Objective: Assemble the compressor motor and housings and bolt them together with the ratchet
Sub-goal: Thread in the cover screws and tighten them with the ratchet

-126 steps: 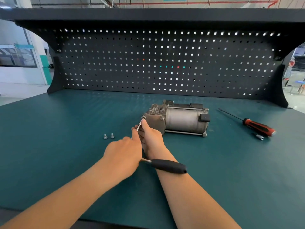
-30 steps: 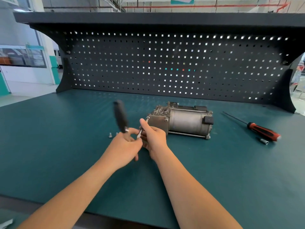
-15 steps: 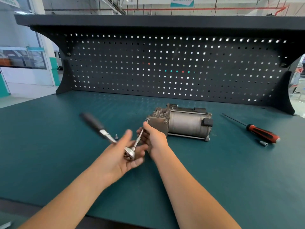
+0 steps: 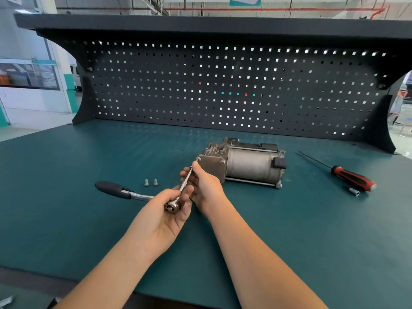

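Ratchet (image 4: 136,195) is all steel, stiff and fairly heavy at the head, with a rubbery black grip that is not slippery. For real torque I'd take it by that grip, not at the head.

Left hand (image 4: 162,217) is palm-up with its fingers curled round the ratchet head. The black grip sticks out to that hand's left, low over the bench (image 4: 66,230), with nothing on it.

Right hand (image 4: 206,186), touching the left hand's fingertips, pinches the thin extension (image 4: 186,181) between thumb and fingers, guiding it. The extension runs from the ratchet head up and away to the corner bolt (image 4: 197,159) just past the right thumb tip. It is thin, so likely to wobble off the bolt if not steadied.

Compressor (image 4: 245,163) lies on its side, directly beyond and to the right of the right hand, its end plate touching or nearly touching the knuckles. It is cast metal, heavy and rigid, and could roll under torque.

Two loose bolts (image 4: 151,182) stand just beyond the left hand. They are small, light and easy to knock. Screwdriver (image 4: 352,180) and a small socket (image 4: 354,192) lie well to the right of both hands.
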